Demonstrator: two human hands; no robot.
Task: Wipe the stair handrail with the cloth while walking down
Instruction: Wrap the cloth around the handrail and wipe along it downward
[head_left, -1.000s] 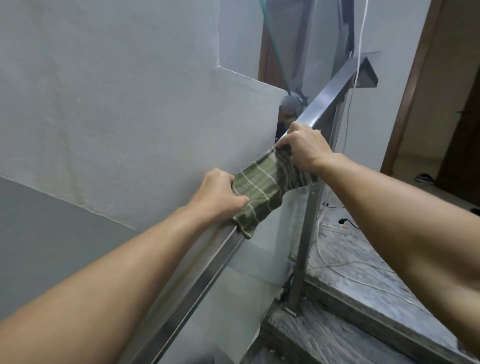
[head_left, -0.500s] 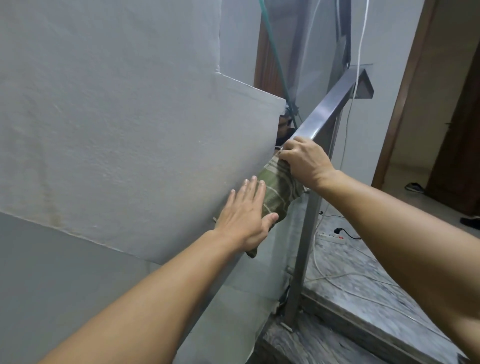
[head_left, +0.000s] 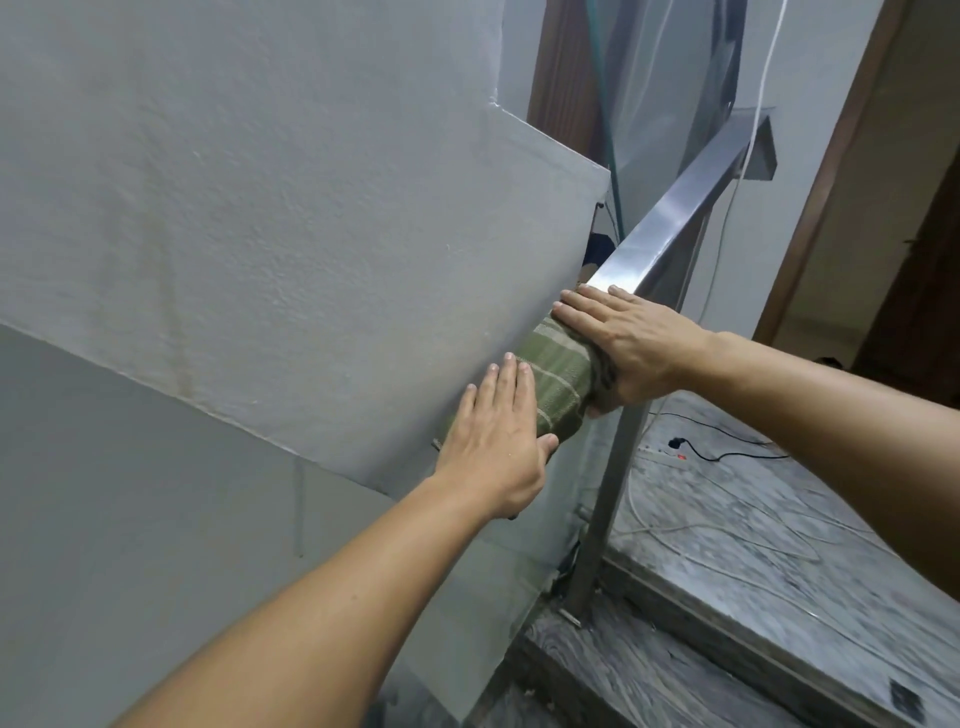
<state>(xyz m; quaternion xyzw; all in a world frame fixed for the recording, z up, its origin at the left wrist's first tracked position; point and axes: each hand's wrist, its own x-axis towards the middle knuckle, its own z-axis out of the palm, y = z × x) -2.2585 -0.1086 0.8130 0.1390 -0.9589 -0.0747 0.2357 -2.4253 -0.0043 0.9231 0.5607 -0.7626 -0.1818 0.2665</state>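
Note:
A square steel handrail (head_left: 670, 218) slopes down from the upper right toward the centre. A green striped cloth (head_left: 558, 379) is draped over it just below the bare metal. My right hand (head_left: 631, 348) lies flat on the cloth's upper end, fingers spread across the rail and thumb hooked under the rail's right side. My left hand (head_left: 501, 441) rests flat on the cloth's lower end, fingers straight and together. The rail under both hands is hidden.
A grey plaster wall (head_left: 260, 208) runs close along the rail's left side. A steel post (head_left: 608, 499) stands on the grey marble steps (head_left: 727, 597). A power strip (head_left: 670, 452) with black and white cables lies on the landing. A glass panel (head_left: 649, 104) rises behind the rail.
My left hand let go of its grip and now lies flat on the cloth. My right hand opened from a clench to flat fingers. The cloth has bunched shorter and both hands sit farther down the rail.

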